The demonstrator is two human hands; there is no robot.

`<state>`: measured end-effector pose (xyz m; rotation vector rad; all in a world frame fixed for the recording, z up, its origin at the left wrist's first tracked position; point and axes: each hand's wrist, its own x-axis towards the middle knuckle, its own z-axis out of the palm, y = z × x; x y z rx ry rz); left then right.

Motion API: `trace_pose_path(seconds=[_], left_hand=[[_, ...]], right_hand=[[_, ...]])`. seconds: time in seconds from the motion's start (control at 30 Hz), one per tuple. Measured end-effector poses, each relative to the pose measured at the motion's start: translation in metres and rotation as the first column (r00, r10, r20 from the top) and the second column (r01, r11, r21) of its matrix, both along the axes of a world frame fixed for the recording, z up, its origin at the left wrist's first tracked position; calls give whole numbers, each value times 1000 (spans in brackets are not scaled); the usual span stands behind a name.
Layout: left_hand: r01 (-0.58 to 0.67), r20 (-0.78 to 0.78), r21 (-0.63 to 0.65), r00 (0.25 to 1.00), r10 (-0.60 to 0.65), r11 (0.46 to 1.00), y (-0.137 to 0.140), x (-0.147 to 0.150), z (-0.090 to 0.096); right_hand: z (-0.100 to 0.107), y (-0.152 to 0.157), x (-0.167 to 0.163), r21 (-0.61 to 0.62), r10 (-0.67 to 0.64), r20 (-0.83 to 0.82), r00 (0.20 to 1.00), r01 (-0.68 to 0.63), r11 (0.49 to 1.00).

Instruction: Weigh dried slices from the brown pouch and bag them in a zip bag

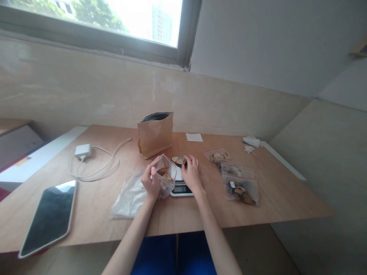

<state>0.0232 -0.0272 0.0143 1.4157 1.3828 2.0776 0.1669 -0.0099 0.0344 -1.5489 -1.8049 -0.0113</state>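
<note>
My left hand (pixel 151 181) grips a clear zip bag (pixel 168 163) with a red seal line, its mouth spread open. Brown and pale dried slices (pixel 164 174) lie inside it. Right beside the bag is a small kitchen scale (pixel 181 190) with a grey display at its front edge. On its far part sit dark-edged, pale dried pieces (pixel 177 160). The fingers of my right hand (pixel 191 172) are curled around some of these pieces; the fingertips are partly hidden. Under and left of the held bag lies a stack of clear plastic bags (pixel 129 198).
An open brown paper pouch (pixel 156 135) stands behind my left hand. Several filled zip bags (pixel 241 187) lie to the right. Leftward are a tablet (pixel 50 217) and a white charger (pixel 83 151) with its cable. White paper (pixel 194 137) and crumpled white plastic (pixel 251 141) lie near the wall.
</note>
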Motion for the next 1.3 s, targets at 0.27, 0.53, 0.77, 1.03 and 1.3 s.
trace_pose_path(seconds=[0.27, 0.53, 0.77, 1.03, 1.3], left_hand=[[-8, 17, 4, 1000, 8, 1000, 2, 0, 0], [6, 35, -28, 999, -5, 1000, 2, 0, -4], [52, 68, -24, 996, -50, 998, 3, -1, -6], [49, 102, -42, 994, -45, 998, 4, -1, -9], [36, 99, -80, 995, -28, 996, 4, -1, -7]], right_hand=[[-5, -13, 6, -54, -28, 157, 987, 37, 998], [27, -28, -3, -38, -69, -238, 969, 61, 997], [55, -39, -25, -96, 247, -273, 930, -282, 955], [4, -18, 14, -42, 10, -145, 989, -17, 999], [-15, -13, 40, -81, -68, -35, 997, 65, 995]])
